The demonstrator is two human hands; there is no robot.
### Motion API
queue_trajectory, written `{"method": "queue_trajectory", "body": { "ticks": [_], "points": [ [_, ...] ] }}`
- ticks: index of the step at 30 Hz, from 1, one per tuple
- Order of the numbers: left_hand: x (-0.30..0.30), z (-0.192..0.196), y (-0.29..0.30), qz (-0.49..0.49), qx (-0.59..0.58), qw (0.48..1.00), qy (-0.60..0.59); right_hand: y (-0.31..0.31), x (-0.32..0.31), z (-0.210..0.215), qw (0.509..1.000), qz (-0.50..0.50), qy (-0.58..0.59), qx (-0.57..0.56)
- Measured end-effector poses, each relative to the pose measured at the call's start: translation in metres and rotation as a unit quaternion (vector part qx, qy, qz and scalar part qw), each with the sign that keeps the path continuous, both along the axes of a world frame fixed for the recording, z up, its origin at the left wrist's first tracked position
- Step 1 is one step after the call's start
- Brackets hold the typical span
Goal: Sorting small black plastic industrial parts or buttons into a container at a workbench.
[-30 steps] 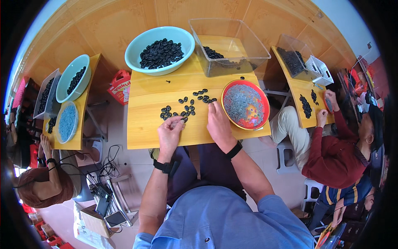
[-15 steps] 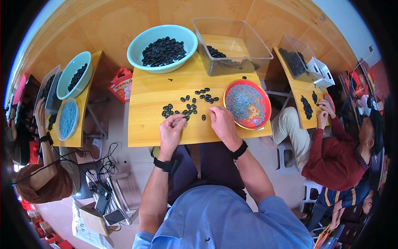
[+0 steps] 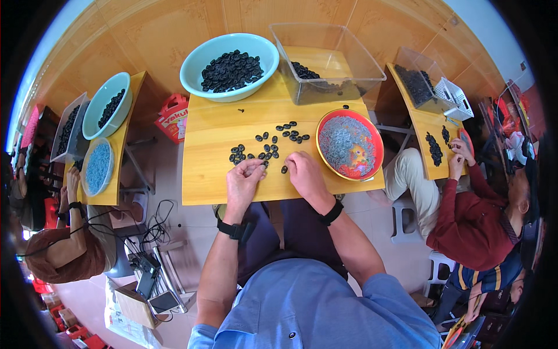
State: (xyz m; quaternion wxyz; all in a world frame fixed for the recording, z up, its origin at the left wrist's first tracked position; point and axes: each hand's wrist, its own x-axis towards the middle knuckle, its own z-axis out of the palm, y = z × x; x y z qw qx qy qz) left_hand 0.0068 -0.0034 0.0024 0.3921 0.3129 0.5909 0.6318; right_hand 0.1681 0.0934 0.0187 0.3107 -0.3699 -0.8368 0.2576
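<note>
My left hand (image 3: 244, 181) is closed in a pinch near the table's front edge, with a small black oval piece (image 3: 265, 164) at its fingertips. To its right, my right hand (image 3: 306, 176) has its fingers drawn together, and another black oval piece (image 3: 284, 169) shows at their tips. Several loose black oval pieces (image 3: 238, 150) lie just beyond my left hand, and more (image 3: 292, 135) are scattered farther back. Beside my right hand stands a red bowl (image 3: 378, 158) with a gold rim, holding many tiny grey-blue parts (image 3: 343, 139), too small to make out.
At the back of the yellow table (image 3: 212, 186) are a light-green basin (image 3: 187, 75) heaped with black pieces and a clear plastic bin (image 3: 331, 96) holding more. Co-workers sit at side tables, one in a maroon sleeve (image 3: 465, 218) on the right. Cables (image 3: 154, 227) hang at lower left.
My right hand has moved slightly left, onto the black oval piece that lay beside it; that piece has shifted toward me. My left hand stays pinched. The left co-worker's hand has come down from the bin.
</note>
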Motion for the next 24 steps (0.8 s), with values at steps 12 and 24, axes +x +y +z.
{"method": "queue_trajectory", "body": {
  "ticks": [12,24],
  "points": [
    [0.002,0.000,0.000,0.003,-0.006,1.000,0.024,-0.011,-0.007,0.004,0.999,0.016,-0.043,-0.019],
    [-0.002,0.006,0.001,-0.015,-0.041,0.999,0.031,-0.001,-0.013,-0.011,0.862,0.061,0.269,-0.426]
  ]
}}
